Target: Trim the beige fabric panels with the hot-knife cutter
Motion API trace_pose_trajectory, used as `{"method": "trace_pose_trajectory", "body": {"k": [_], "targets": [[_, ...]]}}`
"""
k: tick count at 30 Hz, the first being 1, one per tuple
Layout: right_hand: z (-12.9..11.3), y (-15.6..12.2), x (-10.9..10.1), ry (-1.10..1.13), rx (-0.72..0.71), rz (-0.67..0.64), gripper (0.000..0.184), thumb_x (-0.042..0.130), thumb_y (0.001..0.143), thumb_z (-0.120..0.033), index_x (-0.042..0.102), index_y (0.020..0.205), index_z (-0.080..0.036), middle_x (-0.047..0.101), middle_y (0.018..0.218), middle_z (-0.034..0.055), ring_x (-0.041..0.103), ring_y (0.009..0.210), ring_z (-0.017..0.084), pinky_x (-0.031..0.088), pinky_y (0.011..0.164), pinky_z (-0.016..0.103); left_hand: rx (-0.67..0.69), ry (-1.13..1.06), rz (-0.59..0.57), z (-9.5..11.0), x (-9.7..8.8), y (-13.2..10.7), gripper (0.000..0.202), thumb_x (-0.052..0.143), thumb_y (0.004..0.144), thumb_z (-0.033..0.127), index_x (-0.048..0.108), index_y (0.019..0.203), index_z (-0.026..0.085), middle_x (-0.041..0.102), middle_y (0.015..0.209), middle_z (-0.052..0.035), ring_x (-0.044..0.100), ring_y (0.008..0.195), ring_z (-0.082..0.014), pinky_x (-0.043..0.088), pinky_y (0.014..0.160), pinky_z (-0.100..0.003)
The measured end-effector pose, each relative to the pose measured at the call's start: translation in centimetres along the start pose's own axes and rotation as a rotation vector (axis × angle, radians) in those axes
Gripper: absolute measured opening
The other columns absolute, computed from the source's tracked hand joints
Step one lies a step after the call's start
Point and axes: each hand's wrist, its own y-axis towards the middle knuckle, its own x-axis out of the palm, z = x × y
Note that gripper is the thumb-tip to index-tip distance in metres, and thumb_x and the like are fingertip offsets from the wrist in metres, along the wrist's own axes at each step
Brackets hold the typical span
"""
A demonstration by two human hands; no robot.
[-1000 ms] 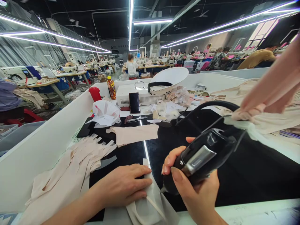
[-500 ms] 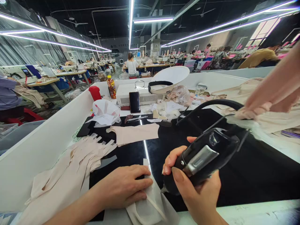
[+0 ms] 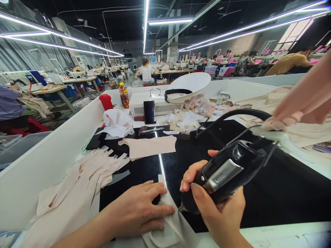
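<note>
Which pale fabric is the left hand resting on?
The near piece, closest to the black tool; the flat piece lies beyond the left hand, and the heap lies farther left.

Lit brightly from overhead by white tube lights beneath a dim ceiling, with paler light from a window at right. Mirrored as a hard streak down the glossy black board, glinting off the tool. Stretched toward the edges, soft at the far workstations, smeared on the forearm at upper right.
</note>
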Motion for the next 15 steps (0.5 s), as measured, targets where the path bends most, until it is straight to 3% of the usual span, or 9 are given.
{"method": "trace_pose_trajectory", "body": {"k": [6, 12, 15], "targets": [[0.3, 0.7, 0.5, 0.051, -0.029, 0.052, 0.052, 0.074, 0.092, -0.017, 0.05, 0.136, -0.032, 0.066, 0.085, -0.0019, 0.064, 0.064, 0.015, 0.059, 0.06, 0.029, -0.032, 0.009, -0.041, 0.3, 0.1, 0.0, 0.04, 0.057, 0.104, 0.048, 0.055, 0.142, 0.036, 0.051, 0.144, -0.0113, 0.057, 0.128, -0.0297, 0.045, 0.113, -0.051], [0.5, 0.9, 1.0, 0.022, -0.023, 0.066, 0.037, 0.074, 0.087, -0.012, 0.055, 0.113, -0.03, 0.067, 0.082, -0.0034, 0.065, 0.06, 0.013, 0.058, 0.056, 0.026, -0.03, 0.005, -0.021, 0.3, 0.2, 0.2, 0.039, 0.058, 0.103, 0.048, 0.056, 0.141, 0.035, 0.05, 0.145, -0.0113, 0.058, 0.126, -0.0286, 0.047, 0.11, -0.048], [0.5, 0.9, 1.1, 0.005, -0.018, 0.077, 0.04, 0.073, 0.086, -0.009, 0.054, 0.114, -0.03, 0.068, 0.08, -0.0044, 0.066, 0.059, 0.012, 0.059, 0.058, 0.025, -0.018, 0.009, -0.008, 0.2, 0.3, 0.3, 0.039, 0.057, 0.103, 0.048, 0.056, 0.14, 0.035, 0.05, 0.144, -0.012, 0.058, 0.125, -0.0285, 0.047, 0.109, -0.048]]}}
